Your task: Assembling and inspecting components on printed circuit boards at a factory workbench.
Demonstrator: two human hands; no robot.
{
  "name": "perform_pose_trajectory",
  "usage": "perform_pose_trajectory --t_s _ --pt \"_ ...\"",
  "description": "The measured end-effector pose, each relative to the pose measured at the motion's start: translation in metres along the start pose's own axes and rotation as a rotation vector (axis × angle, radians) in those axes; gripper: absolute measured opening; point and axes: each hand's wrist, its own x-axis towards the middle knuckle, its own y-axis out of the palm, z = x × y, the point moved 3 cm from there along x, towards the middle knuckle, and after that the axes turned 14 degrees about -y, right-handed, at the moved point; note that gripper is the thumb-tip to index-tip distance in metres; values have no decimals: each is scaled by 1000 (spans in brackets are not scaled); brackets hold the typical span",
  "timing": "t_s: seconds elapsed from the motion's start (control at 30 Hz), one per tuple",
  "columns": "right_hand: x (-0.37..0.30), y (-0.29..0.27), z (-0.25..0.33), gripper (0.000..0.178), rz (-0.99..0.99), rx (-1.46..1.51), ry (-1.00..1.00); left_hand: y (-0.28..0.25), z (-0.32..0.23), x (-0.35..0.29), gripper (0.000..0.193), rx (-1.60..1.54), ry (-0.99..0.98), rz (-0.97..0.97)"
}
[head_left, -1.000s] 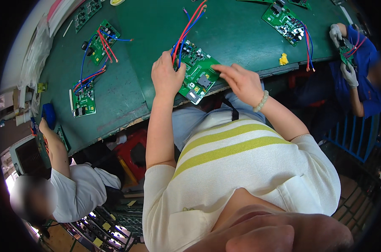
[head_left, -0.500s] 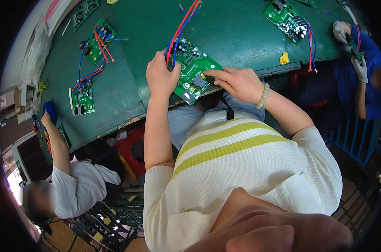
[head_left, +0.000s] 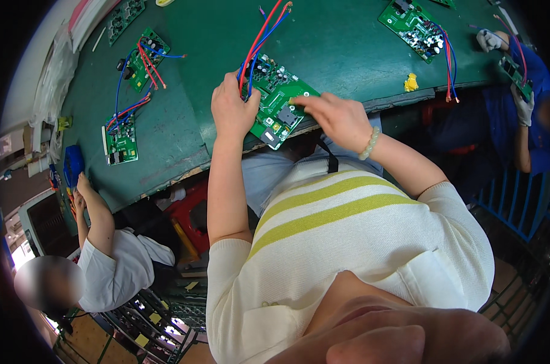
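Observation:
My left hand (head_left: 231, 108) is closed on the left side of a green circuit board (head_left: 275, 102), its thumb on the upper face. The board is tilted at the table's front edge. Long red and blue wires (head_left: 258, 48) rise from its left side past my fingers. My right hand (head_left: 340, 120), with a bead bracelet (head_left: 371, 143) at the wrist, has its fingertips drawn together at the board's right part, above a black square component (head_left: 287, 116). Whatever those fingertips hold, if anything, is too small to make out. Small yellow spots show lower on the board.
More wired circuit boards lie on the green table (head_left: 190, 67): two at left (head_left: 146, 59) (head_left: 122, 141), another at upper right (head_left: 412, 31). A yellow lump (head_left: 411, 82) sits near the front edge. Co-workers sit on both sides; the right one's gloved hand (head_left: 522, 104) holds a board.
My right hand's fingertips have moved up the board from the small yellow spots, with the fingers more bent. My left hand stays put. Both co-workers' hands have shifted.

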Motion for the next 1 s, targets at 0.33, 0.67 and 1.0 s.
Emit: perform_pose_trajectory --t_s 0.33,0.67,1.0 --pt "-83 -78 -63 31 -400 -451 461 12 0 -10 53 -167 -106 -275" --pt "-85 -95 -64 35 -162 -361 561 11 -10 -8 54 -41 -62 -181" --pt "2 -59 -28 38 -144 -162 -21 15 -11 -23 38 -230 316 -227"
